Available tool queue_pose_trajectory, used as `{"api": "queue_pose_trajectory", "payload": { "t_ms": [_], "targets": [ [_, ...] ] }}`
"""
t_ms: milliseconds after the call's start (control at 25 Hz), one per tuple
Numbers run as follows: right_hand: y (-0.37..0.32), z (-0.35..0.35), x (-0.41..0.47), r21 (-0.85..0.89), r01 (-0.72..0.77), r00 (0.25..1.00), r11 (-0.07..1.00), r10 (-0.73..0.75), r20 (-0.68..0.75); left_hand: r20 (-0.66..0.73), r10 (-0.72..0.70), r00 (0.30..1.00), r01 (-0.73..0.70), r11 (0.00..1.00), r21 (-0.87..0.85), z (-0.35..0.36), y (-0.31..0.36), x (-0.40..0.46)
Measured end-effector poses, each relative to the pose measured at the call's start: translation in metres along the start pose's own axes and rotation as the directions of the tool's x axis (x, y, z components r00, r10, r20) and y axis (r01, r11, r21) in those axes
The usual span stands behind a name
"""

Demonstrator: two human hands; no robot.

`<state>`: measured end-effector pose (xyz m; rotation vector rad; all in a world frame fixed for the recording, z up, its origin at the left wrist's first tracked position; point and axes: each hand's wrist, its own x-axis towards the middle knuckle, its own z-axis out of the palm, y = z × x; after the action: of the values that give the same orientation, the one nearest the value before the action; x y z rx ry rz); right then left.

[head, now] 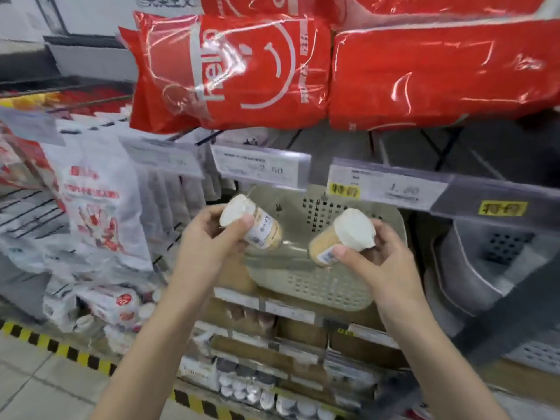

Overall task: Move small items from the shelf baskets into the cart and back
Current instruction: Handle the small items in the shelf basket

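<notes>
**Two small jars held over the beige shelf basket**

Nearest the camera, two bare forearms reach forward and up from the bottom edge. The left hand (209, 234) has its grip closed round a small jar (253, 224): fingers wrap the body and the thumb lies against the white lid, which tilts up and to the left. The right hand (374, 259) grips a second jar (339, 237), thumb pressed on the labelled side, fingers behind the white lid, which tilts up and to the right. The jars are near each other but apart, with open air between them.

Just behind and below both jars hangs a beige perforated basket (318, 286); its front rim sits under the hands and its inside shows bare plastic. To its right stands a grey basket (485, 268), close beside it. Price tags (260, 168) on the shelf edge overhang the beige basket's back wall. Above them, large red packs (242, 71) fill the upper shelf. Left of the hands hang white bags (97, 201). Lower shelves hold boxed goods, too blurred to tell.
</notes>
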<state>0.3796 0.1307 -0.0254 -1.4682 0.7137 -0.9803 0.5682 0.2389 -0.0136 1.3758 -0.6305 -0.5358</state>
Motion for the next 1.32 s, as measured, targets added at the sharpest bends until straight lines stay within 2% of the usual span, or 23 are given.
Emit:
{"api": "queue_pose_trajectory", "payload": {
  "t_ms": [120, 240, 360, 440, 520, 600, 680, 800, 880, 960, 1080, 1200, 1320],
  "targets": [
    [-0.001, 0.010, 0.029, -0.116, 0.014, 0.998, 0.993, -0.020, -0.052, 0.140, 0.042, 0.989, -0.068, 0.981, 0.182, -0.006, 0.000, 0.050],
    [-0.001, 0.019, 0.062, -0.381, -0.029, 0.998, 0.924, 0.046, 0.035, 0.361, 0.038, 0.932, -0.191, 0.897, 0.399, -0.001, 0.000, 0.093],
    [0.013, 0.025, 0.095, -0.583, -0.100, 0.970, 0.806, 0.209, 0.123, 0.531, -0.116, 0.839, -0.291, 0.729, 0.619, 0.023, -0.012, 0.122],
    [0.025, 0.027, 0.119, -0.705, -0.052, 0.949, 0.708, 0.254, 0.185, 0.589, -0.247, 0.769, -0.353, 0.605, 0.714, 0.041, -0.017, 0.132],
    [0.033, 0.030, 0.138, -0.790, 0.020, 0.912, 0.613, 0.312, 0.266, 0.588, -0.341, 0.733, -0.417, 0.457, 0.785, 0.055, -0.019, 0.134],
    [0.043, 0.030, 0.148, -0.852, 0.039, 0.868, 0.523, 0.405, 0.288, 0.554, -0.404, 0.728, -0.414, 0.386, 0.825, 0.065, -0.024, 0.140],
    [0.051, 0.033, 0.148, -0.891, 0.059, 0.855, 0.450, 0.439, 0.278, 0.488, -0.487, 0.724, -0.336, 0.369, 0.867, 0.074, -0.037, 0.152],
    [0.065, 0.030, 0.151, -0.924, 0.101, 0.869, 0.369, 0.420, 0.262, 0.459, -0.611, 0.645, -0.324, 0.326, 0.888, 0.086, -0.058, 0.163],
    [0.066, 0.031, 0.147, -0.944, 0.153, 0.850, 0.293, 0.448, 0.277, 0.471, -0.595, 0.651, -0.349, 0.316, 0.882, 0.090, -0.063, 0.162],
    [0.066, 0.030, 0.146, -0.941, 0.175, 0.857, 0.289, 0.425, 0.290, 0.495, -0.560, 0.664, -0.373, 0.326, 0.869, 0.093, -0.071, 0.166],
    [0.069, 0.026, 0.148, -0.938, 0.182, 0.851, 0.295, 0.430, 0.300, 0.568, -0.541, 0.620, -0.476, 0.316, 0.821, 0.096, -0.079, 0.168],
    [0.075, 0.023, 0.149, -0.951, 0.199, 0.832, 0.237, 0.473, 0.292, 0.617, -0.518, 0.593, -0.567, 0.275, 0.776, 0.096, -0.081, 0.167],
    [0.076, 0.021, 0.149, -0.951, 0.193, 0.822, 0.241, 0.489, 0.291, 0.636, -0.517, 0.573, -0.609, 0.251, 0.753, 0.098, -0.081, 0.168]
  ]
}}
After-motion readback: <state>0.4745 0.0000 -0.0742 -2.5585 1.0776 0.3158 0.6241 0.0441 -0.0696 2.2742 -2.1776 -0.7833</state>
